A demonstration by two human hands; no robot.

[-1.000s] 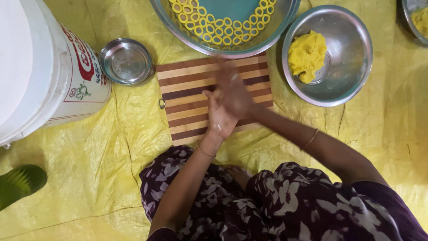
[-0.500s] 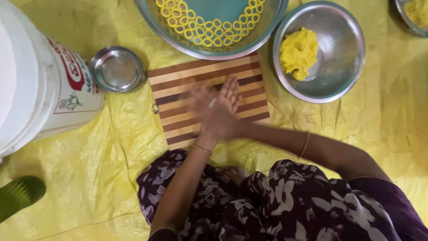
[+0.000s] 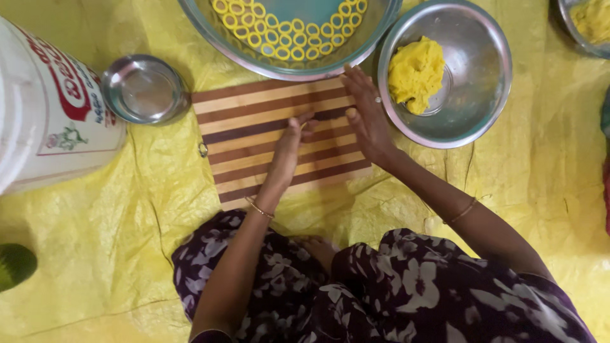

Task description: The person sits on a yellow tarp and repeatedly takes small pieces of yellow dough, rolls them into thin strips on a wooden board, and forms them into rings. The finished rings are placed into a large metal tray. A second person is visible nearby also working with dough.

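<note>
On the striped wooden board [image 3: 279, 143], the left hand [image 3: 289, 149] and right hand [image 3: 365, 114] hover flat and open, holding nothing visible, with yellow dough [image 3: 416, 73] in the steel bowl [image 3: 483, 108] right of the board and dough rings [image 3: 286, 28] in the basin [image 3: 210, 32] above it.

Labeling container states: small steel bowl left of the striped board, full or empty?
Empty, as far as it shows: the small steel bowl sits upright on the yellow sheet, its bare shiny bottom visible. Clear liquid cannot be ruled out.

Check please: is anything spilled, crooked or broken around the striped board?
Nothing stands out. The board lies flat on the yellow sheet, both hands over it. The dough sits inside its steel bowl, and the rings stay in the big bowl.
</note>
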